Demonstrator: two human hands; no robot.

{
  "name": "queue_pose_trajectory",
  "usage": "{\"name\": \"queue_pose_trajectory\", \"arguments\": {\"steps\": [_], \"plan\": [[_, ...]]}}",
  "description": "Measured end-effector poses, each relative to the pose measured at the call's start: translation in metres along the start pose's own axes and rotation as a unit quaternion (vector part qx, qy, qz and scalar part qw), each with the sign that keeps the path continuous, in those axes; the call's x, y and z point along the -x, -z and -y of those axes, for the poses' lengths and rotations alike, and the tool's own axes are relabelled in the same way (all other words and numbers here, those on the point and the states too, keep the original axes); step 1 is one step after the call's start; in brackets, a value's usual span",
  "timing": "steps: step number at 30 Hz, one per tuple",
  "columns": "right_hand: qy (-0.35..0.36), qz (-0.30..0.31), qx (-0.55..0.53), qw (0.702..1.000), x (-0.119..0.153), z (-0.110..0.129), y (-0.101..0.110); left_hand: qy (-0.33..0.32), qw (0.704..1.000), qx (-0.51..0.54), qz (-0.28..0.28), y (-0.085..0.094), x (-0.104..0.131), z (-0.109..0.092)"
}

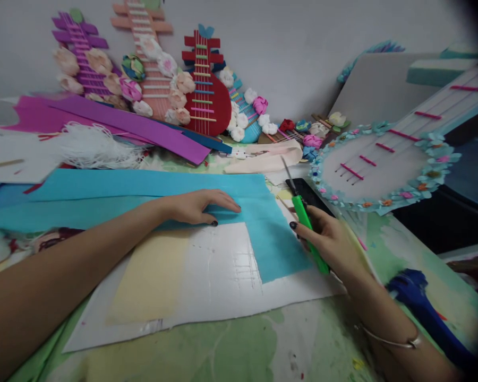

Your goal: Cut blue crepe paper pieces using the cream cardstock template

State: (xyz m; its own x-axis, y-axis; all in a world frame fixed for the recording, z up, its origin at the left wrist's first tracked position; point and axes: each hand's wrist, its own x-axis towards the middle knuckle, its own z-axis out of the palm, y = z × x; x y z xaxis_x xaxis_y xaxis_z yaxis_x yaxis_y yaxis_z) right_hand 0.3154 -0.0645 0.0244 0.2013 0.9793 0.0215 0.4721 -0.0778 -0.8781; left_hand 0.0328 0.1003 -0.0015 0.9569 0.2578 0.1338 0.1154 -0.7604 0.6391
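My left hand [197, 206] lies over a turquoise sheet [281, 241], its fingers stretched out and the thumb near the sheet's inner corner. In my right hand [336, 241] is a box cutter [305, 217] with a bright green handle. Its thin blade points up and away, raised above the sheet's right edge. Beneath the turquoise sheet lies a white board [219, 302] with scored lines on its glossy surface. A pale yellow piece [149, 278] covers part of that board.
Behind stand several lute-shaped crafts, including a red one [211, 101], against the wall. A flower-edged lute [378, 170] leans at the right. Purple sheets [135, 124] and white string [97, 146] lie at back left. A dark phone [322, 204] and a blue tool [430, 313] are near my right arm.
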Motion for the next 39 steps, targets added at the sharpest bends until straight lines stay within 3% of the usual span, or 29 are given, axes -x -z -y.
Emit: {"name": "queue_pose_trajectory", "arguments": {"steps": [3, 6, 8, 15, 24, 39], "plan": [[0.082, 0.025, 0.142, 0.986, -0.002, -0.006, 0.01, 0.051, 0.993, 0.037, -0.102, -0.001, 0.002, 0.004], [0.144, 0.026, 0.277, 0.95, -0.006, -0.013, 0.021, 0.089, 0.97, 0.022, -0.224, -0.001, 0.002, 0.01], [0.164, 0.011, 0.335, 0.928, -0.009, -0.016, 0.026, 0.084, 0.965, 0.004, -0.248, -0.001, 0.0, 0.012], [0.169, -0.023, 0.42, 0.891, -0.015, -0.022, 0.034, 0.046, 0.981, -0.065, -0.179, -0.008, -0.007, 0.012], [0.179, -0.027, 0.412, 0.893, -0.025, -0.03, 0.029, 0.045, 0.983, -0.082, -0.158, -0.007, -0.005, 0.021], [0.173, 0.035, 0.392, 0.903, -0.039, -0.01, 0.012, 0.042, 0.982, -0.093, -0.161, -0.009, -0.008, 0.024]]}}
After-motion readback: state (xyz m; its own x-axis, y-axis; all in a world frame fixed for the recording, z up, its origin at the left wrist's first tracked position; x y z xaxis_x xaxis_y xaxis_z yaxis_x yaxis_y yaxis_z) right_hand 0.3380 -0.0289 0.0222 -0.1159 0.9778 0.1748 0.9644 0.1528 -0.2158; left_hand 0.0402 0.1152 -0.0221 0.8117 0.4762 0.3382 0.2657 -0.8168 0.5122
